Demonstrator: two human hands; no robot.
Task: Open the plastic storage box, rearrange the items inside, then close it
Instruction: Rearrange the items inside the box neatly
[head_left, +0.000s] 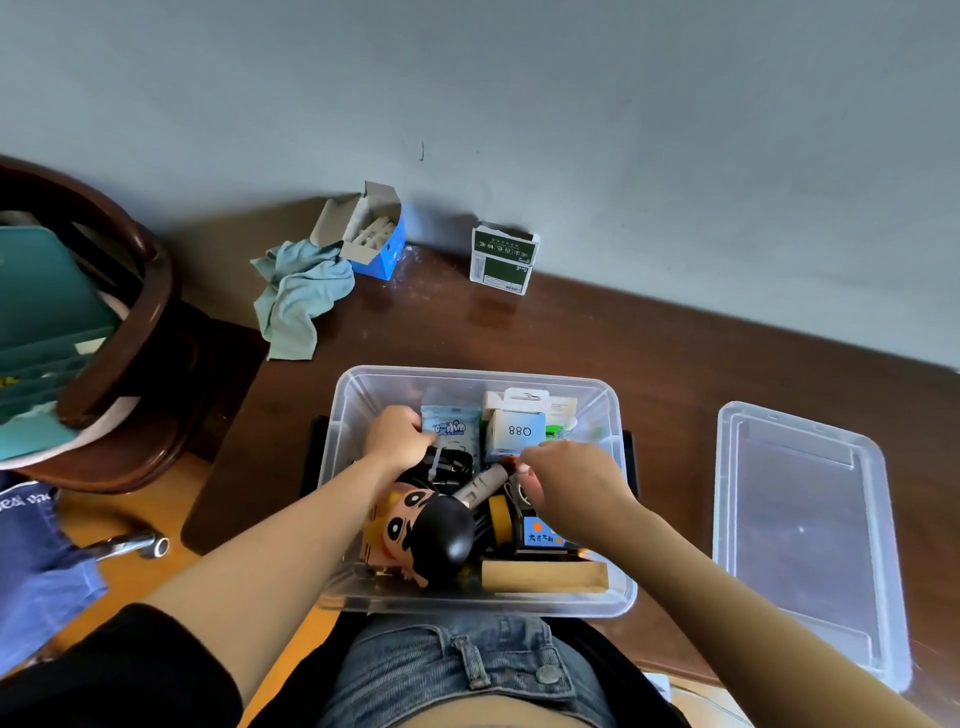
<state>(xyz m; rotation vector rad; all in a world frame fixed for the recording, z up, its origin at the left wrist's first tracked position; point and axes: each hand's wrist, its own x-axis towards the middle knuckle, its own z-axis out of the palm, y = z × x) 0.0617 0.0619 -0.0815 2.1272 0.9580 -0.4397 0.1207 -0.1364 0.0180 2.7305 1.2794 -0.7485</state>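
Both hands (400, 436) (566, 478) reach inside the open storage box (478, 603) — lid (800, 530) rightward.

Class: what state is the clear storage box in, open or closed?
Open. The storage box has no cover; its clear lid lies flat on the table to its right, and both hands reach inside.
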